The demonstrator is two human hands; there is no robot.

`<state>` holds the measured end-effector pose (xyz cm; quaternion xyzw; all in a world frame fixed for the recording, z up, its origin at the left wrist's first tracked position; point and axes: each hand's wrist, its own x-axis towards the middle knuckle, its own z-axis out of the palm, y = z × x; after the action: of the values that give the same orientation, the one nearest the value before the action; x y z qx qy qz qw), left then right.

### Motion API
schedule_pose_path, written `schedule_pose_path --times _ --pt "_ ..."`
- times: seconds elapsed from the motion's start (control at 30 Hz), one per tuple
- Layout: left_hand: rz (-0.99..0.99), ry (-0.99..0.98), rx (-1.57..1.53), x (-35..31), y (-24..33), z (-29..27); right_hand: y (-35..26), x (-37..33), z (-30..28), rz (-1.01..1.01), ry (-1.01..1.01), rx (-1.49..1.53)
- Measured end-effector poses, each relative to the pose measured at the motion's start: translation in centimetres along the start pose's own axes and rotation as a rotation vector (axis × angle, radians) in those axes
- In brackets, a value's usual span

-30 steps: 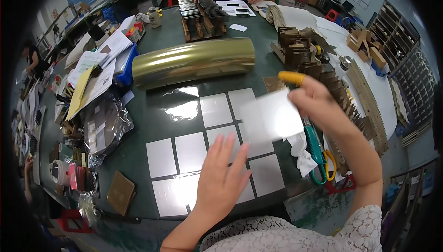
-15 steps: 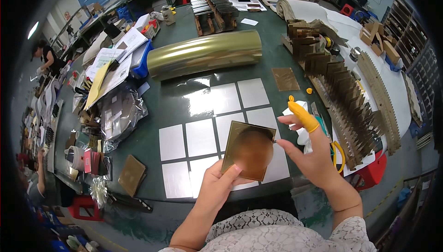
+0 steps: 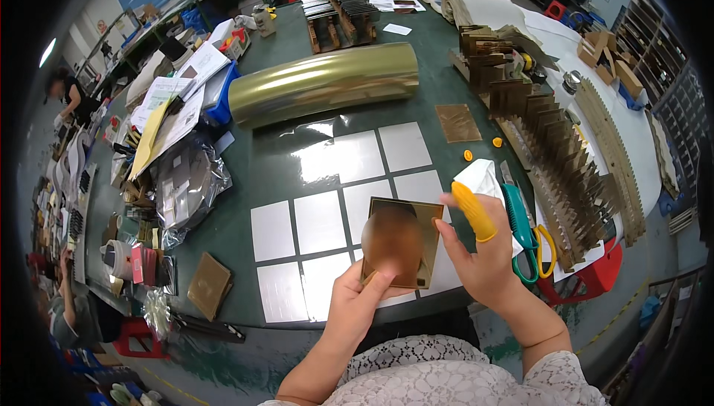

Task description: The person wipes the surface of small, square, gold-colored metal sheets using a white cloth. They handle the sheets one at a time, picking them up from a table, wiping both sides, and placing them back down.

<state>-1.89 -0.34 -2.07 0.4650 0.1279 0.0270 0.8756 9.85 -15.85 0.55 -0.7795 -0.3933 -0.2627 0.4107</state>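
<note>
Brown plate (image 3: pixel 402 239) is held in the left hand's (image 3: pixel 358 288) grip; its two-o'clock edge has been neared by the right hand (image 3: pixel 488 254), whose grip cannot be told.

Left hand (image 3: pixel 352 296) now grips brown plate (image 3: pixel 394 236); right hand (image 3: pixel 482 259) sits lower.

Right hand (image 3: pixel 485 261): scissors (image 3: pixel 518 216) block right; ahead, lane between gold roll (image 3: pixel 327 82) and upright plates (image 3: pixel 550 146).

pale sheet (image 3: pixel 416 185) partly hidden behind brown plate (image 3: pixel 398 239)
</note>
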Motion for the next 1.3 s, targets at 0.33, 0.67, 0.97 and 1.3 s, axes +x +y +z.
schedule_pose_path --times 0.33,0.67,0.97,1.3 --pt "0.013 -0.001 0.006 -0.2 -0.1 -0.1 0.1 -0.1 0.3 -0.018 -0.025 -0.049" --pt "0.004 0.025 -0.015 -0.5 -0.2 0.4 0.2 -0.8 0.7 -0.108 -0.013 -0.084" --pt "0.006 0.044 -0.043 -0.5 -0.5 0.3 -0.3 -1.6 1.6 -0.144 0.028 -0.023" --pt "-0.063 0.040 -0.153 -0.3 -0.3 -0.4 -3.8 -4.8 0.9 -0.058 -0.225 0.193"
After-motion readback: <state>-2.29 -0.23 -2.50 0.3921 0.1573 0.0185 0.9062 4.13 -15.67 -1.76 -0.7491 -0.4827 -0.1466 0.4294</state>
